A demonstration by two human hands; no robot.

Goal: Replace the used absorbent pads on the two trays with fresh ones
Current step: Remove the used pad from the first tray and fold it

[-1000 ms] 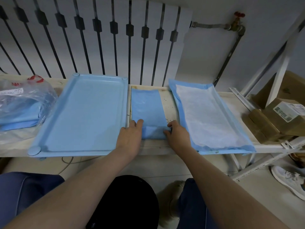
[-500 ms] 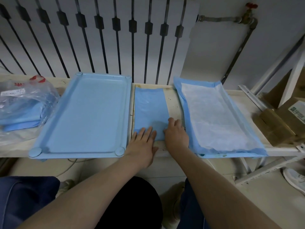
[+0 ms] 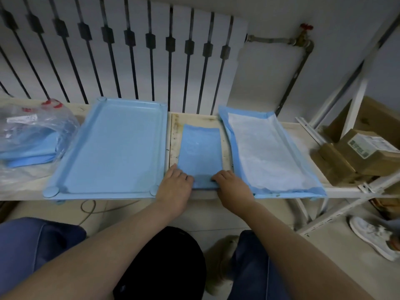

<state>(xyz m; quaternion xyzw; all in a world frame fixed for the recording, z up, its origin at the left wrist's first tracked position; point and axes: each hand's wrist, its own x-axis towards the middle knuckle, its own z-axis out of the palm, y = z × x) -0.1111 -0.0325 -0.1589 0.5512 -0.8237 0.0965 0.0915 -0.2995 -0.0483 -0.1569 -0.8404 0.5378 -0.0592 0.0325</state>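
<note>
A folded blue pad (image 3: 200,149) lies on the shelf between the two trays. My left hand (image 3: 176,186) grips its near left corner and my right hand (image 3: 230,185) grips its near right corner; the near edge is slightly lifted. The left blue tray (image 3: 73,152) is bare, with no pad in it. On the right, a spread pad (image 3: 268,152) with a white centre and blue border covers the second tray, of which only a front sliver shows.
A clear plastic bag (image 3: 32,135) holding folded blue pads lies at the far left of the shelf (image 3: 194,120). Cardboard boxes (image 3: 357,152) sit at the right. A radiator stands behind. A white shoe (image 3: 374,237) is on the floor.
My left hand, lying flat on the pad's near end half a second ago, now curls around its near left corner. My right hand has closed on the right corner.
</note>
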